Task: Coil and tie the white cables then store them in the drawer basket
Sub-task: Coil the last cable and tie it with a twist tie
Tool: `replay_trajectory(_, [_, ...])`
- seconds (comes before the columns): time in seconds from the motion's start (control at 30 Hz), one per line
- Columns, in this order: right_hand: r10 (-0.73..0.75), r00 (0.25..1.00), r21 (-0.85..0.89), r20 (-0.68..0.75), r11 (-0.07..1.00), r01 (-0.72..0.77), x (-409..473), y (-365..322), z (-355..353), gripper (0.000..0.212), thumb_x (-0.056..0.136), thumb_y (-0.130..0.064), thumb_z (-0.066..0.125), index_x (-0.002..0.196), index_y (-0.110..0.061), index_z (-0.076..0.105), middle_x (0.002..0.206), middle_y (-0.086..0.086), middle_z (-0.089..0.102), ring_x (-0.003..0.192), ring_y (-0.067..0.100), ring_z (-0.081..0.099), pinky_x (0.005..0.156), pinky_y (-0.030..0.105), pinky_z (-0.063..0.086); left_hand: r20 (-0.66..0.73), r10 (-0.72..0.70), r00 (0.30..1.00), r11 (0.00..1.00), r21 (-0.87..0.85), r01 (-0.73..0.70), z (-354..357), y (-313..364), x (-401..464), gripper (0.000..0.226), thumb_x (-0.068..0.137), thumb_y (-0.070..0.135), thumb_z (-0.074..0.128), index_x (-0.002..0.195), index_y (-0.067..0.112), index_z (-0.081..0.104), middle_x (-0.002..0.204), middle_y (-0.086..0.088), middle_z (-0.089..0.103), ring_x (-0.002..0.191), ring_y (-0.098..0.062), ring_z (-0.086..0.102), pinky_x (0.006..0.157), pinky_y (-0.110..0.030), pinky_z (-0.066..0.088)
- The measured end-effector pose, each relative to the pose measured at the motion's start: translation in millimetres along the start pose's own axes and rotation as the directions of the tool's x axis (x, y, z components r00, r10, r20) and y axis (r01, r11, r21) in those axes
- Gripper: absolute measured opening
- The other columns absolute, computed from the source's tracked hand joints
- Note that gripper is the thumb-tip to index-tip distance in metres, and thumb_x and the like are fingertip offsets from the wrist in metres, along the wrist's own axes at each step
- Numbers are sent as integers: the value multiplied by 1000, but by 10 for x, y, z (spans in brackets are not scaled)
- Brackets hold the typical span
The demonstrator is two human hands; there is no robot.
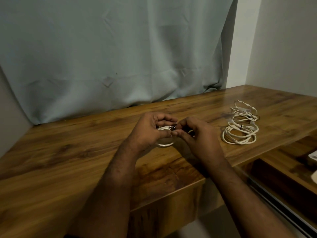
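Note:
My left hand (pixel 151 129) holds a coiled white cable (pixel 164 144) just above the wooden desk (pixel 68 152); its loop shows below my fingers. My right hand (pixel 197 134) pinches a small dark tie (pixel 173 127) at the top of that coil, fingertips meeting those of the left hand. Most of the coil is hidden behind both hands. To the right on the desk lie coiled white cables (pixel 240 133), one behind the other, each with a dark tie.
A pale blue-green curtain (pixel 120 57) hangs behind the desk. At the lower right an open wooden drawer (pixel 283 169) shows a metal rail and a white object (pixel 313 157) at the frame edge. A white wall stands at the right.

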State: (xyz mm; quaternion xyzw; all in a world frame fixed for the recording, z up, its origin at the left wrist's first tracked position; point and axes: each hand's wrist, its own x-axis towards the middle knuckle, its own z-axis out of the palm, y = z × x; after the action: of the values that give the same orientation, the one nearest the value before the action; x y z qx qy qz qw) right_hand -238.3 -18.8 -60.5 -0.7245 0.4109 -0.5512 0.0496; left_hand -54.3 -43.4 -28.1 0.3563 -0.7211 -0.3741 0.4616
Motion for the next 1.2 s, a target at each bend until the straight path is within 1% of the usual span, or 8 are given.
replay_trajectory(0.1, [-83, 996, -18, 34, 996, 84, -2, -20, -1, 14, 91, -19, 71, 103, -14, 77, 97, -3, 76, 86, 7, 67, 75, 25, 54, 4, 9, 1000, 1000, 9, -9, -23, -12, 4, 43, 73, -9, 82, 114, 2, 73, 101, -13, 79, 98, -31, 76, 86, -39, 61])
replay_trajectory(0.2, [-89, 996, -36, 19, 995, 90, -27, -56, -7, 18, 91, -15, 64, 107, -16, 74, 95, -4, 74, 86, 2, 64, 74, 15, 48, 41, 0, 999, 1000, 17, 0, -46, 7, -4, 42, 74, -16, 77, 108, 9, 74, 97, -8, 80, 93, -21, 77, 83, -31, 60])
replay_trajectory(0.3, [-55, 998, -22, 4, 998, 55, -43, -78, -18, 15, 94, -21, 66, 108, -23, 72, 93, -11, 73, 85, 0, 65, 75, 17, 50, 79, -7, 997, 999, 34, 5, -49, 43, -32, 45, 74, -16, 78, 106, 15, 74, 96, -5, 81, 89, -14, 76, 81, -27, 60])
replay_trajectory(0.43, [-58, 995, -138, 78, 988, 68, -34, -90, -10, 36, 87, -46, 53, 104, -22, 73, 96, -5, 67, 89, 13, 61, 75, 32, 50, 78, -14, 997, 999, 39, 11, -89, 27, -29, 45, 75, -17, 76, 109, 12, 73, 97, -4, 81, 91, -14, 76, 80, -23, 58])
replay_trajectory(0.53, [-49, 995, -215, 89, 974, 67, -29, -104, 4, 42, 82, -52, 48, 95, -19, 70, 93, -3, 64, 87, 18, 60, 71, 38, 51, 76, -15, 997, 998, 64, 11, -86, 20, -26, 46, 74, -14, 79, 110, 13, 73, 99, -3, 80, 91, -13, 76, 80, -24, 57])
replay_trajectory(0.67, [-83, 993, -239, 85, 966, 101, -16, -69, 25, 24, 87, -38, 57, 92, -18, 68, 90, 0, 64, 85, 22, 62, 70, 44, 53, 97, -34, 995, 999, 30, 31, -76, 11, -24, 46, 75, -17, 76, 111, 12, 72, 97, -2, 80, 90, -12, 75, 78, -23, 58])
replay_trajectory(0.8, [-113, 991, -255, 76, 958, 129, -29, -65, 32, 9, 87, -26, 64, 88, -17, 62, 89, -1, 59, 84, 22, 58, 68, 42, 50, 122, -33, 992, 999, 47, 28, -70, 10, -24, 46, 76, -16, 77, 114, 9, 72, 98, -2, 80, 92, -12, 75, 81, -24, 57])
replay_trajectory(1.2, [-165, 985, -340, 47, 925, 171, 0, 5, 31, 14, 83, -29, 68, 85, -15, 70, 85, 3, 65, 80, 26, 60, 62, 36, 48, 103, -23, 994, 998, 54, 17, -31, 15, -26, 45, 74, -18, 77, 107, 12, 73, 93, -4, 80, 88, -13, 76, 80, -26, 60])
